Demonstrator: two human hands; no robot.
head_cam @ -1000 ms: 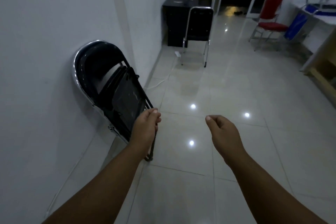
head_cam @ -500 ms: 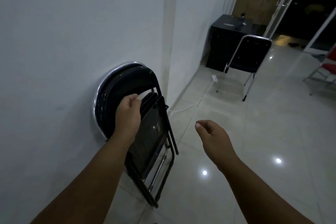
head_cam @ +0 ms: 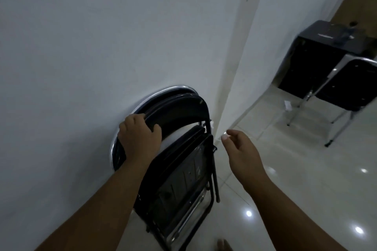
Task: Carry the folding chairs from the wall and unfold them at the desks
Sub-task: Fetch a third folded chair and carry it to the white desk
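One step in: my left hand (head_cam: 140, 138) grasps the folded chair's (head_cam: 183, 169) backrest, my right hand (head_cam: 242, 155) hangs released. Next, I'd lift it clear.

Left hand (head_cam: 140, 136), right hand (head_cam: 242, 155), toes (head_cam: 224, 246) — bare.

Glossy pale floor tiles (head_cam: 306, 179) show bright light spots (head_cam: 248, 213); a small white object (head_cam: 287, 105) lies there.

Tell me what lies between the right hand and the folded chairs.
Nothing: in the head view the stretch between the right hand and the folded chairs is bare, with only floor tile behind. The left hand grips the backrest.
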